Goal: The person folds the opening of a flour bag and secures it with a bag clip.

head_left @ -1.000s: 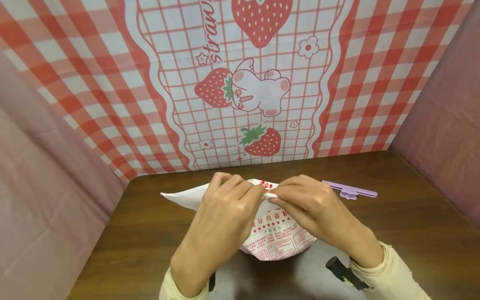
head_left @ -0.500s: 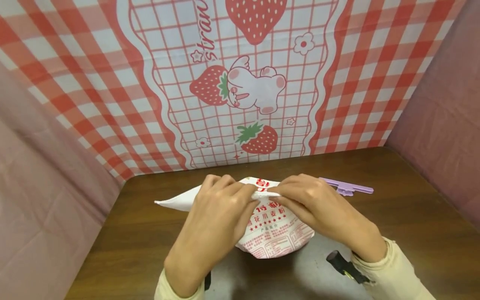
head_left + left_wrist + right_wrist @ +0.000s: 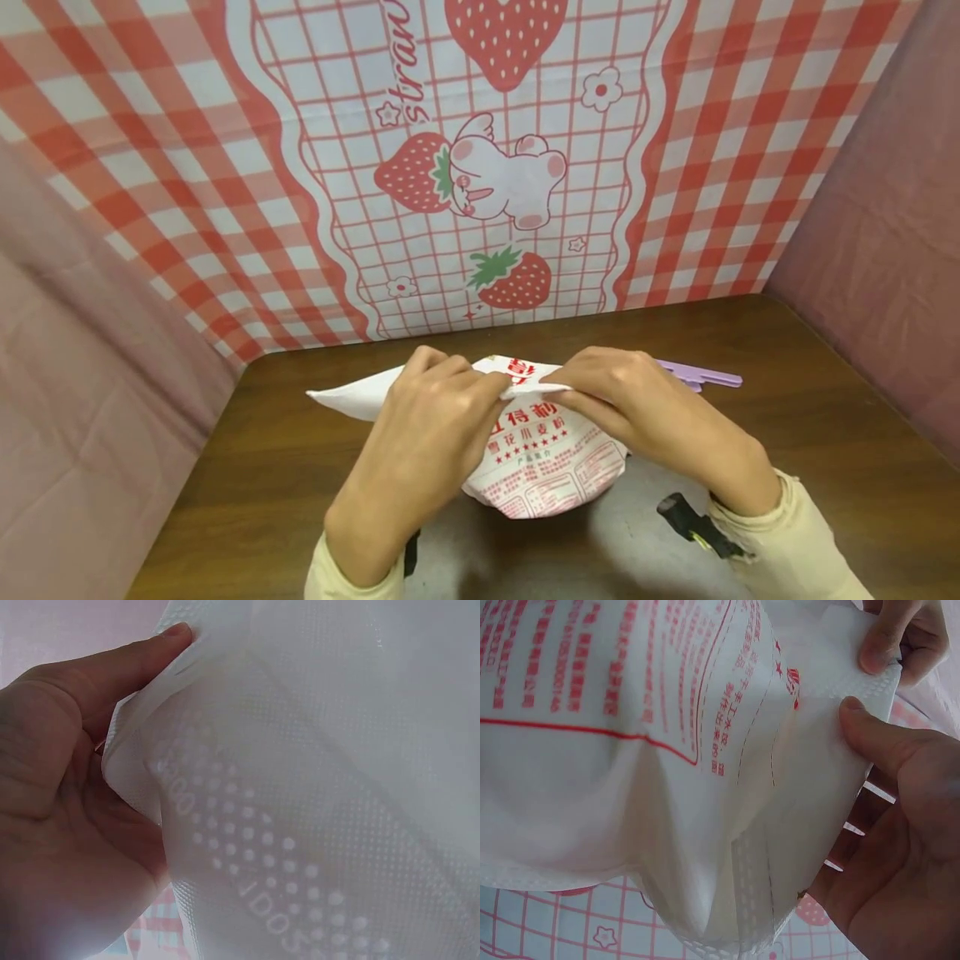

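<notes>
Apparently at folding step: left hand [image 3: 438,417] and right hand [image 3: 622,387], fingers clamped, pinch bag [image 3: 551,467] by its top, bag below them over table [image 3: 247,467]. Next move likely calls for even grip; clip [image 3: 716,377] lies beyond right hand.

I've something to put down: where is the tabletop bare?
Bare tabletop shows between the left pink cloth and left hand, and between the purple clip and right pink cloth. Crowded: the middle, where that hand and the right hand hold the white bag.
</notes>
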A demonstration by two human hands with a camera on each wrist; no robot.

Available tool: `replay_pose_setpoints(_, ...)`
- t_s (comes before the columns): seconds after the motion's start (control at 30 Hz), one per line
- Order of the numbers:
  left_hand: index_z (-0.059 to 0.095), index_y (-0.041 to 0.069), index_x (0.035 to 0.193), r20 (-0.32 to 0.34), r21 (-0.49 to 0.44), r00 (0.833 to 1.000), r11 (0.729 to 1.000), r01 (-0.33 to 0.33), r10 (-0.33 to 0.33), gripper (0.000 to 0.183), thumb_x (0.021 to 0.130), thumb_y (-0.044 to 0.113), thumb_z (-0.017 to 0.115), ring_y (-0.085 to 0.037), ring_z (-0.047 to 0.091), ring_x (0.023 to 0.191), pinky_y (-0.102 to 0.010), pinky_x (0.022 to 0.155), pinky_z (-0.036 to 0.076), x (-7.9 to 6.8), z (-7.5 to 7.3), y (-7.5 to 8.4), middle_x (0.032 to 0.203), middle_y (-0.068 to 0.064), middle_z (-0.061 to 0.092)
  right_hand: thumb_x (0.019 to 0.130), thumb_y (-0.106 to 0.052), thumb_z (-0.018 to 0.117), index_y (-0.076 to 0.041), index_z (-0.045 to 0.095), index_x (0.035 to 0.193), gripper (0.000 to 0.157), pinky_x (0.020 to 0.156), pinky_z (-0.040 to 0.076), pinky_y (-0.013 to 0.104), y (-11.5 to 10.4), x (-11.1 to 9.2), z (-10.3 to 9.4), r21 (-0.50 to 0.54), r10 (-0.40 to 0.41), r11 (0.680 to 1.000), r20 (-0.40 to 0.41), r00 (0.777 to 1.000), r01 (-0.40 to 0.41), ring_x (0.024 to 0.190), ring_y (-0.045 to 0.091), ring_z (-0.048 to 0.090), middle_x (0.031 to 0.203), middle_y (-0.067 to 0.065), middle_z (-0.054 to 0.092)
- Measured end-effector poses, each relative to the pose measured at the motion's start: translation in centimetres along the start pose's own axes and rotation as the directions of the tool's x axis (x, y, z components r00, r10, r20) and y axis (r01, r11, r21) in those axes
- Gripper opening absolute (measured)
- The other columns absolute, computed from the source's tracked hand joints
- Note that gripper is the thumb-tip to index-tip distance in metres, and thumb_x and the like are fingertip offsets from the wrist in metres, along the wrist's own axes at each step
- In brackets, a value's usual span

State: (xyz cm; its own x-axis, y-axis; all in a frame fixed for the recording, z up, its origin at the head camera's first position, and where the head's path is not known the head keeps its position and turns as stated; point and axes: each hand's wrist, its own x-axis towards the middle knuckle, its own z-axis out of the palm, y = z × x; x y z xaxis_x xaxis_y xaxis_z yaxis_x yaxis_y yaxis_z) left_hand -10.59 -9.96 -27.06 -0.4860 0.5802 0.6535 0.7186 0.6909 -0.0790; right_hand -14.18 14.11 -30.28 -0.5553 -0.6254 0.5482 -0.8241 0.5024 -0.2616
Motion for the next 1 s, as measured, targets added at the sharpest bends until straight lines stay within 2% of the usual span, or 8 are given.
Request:
replay_pose_setpoints(0.33,0.068,0.014,0.082,-0.005,-0.019,1.0,1.0,-0.003,0.003,0.009,0.088,0.014,0.075,-0.014,0.061,0.067,-0.032,0.07,0.042,-0.1,0.0,-0.2,0.07,0.005,0.067,0.093,-0.014,0.07,-0.022,0.074,0.107,0.017,0.078,0.054,0.028,0.2,-0.1,-0.5,-0.022,0.013,1.0,0.044,0.999,-0.012,0.09,0.001,0.061,0.099,-0.012,0.067)
replay_pose_setpoints(0.6,0.066,0.015,0.082,-0.009,-0.034,1.0,0.999,-0.017,0.017,0.011,0.089,0.017,0.074,-0.014,0.06,0.067,-0.032,0.07,0.042,-0.1,-0.1,-0.3,0.068,0.007,0.065,0.095,-0.017,0.068,-0.028,0.074,0.113,0.021,0.083,0.054,0.028,0.3,-0.3,-1.0,0.022,0.021,1.0,0.078,0.997,-0.023,0.098,0.0,0.063,0.105,-0.018,0.068)
replay_pose_setpoints(0.8,0.067,0.015,0.084,0.008,-0.047,1.0,0.999,-0.018,0.019,0.009,0.09,0.017,0.074,-0.013,0.061,0.069,-0.032,0.072,0.043,-0.1,0.0,-0.4,0.07,0.008,0.066,0.094,-0.016,0.069,-0.028,0.074,0.11,0.021,0.081,0.054,0.028,0.5,-0.5,-1.3,0.024,0.039,0.999,0.106,0.994,-0.042,0.097,0.0,0.063,0.104,-0.019,0.067)
replay_pose_setpoints(1.0,0.068,0.015,0.084,0.014,-0.035,1.0,0.999,-0.003,0.004,0.008,0.088,0.013,0.075,-0.014,0.062,0.07,-0.032,0.071,0.043,0.0,-0.1,-0.6,0.071,0.007,0.068,0.088,-0.009,0.075,-0.022,0.076,0.097,0.016,0.072,0.055,0.027,1.0,-0.6,-1.5,-0.014,0.058,0.998,0.069,0.996,-0.057,0.087,0.0,0.063,0.094,-0.015,0.068)
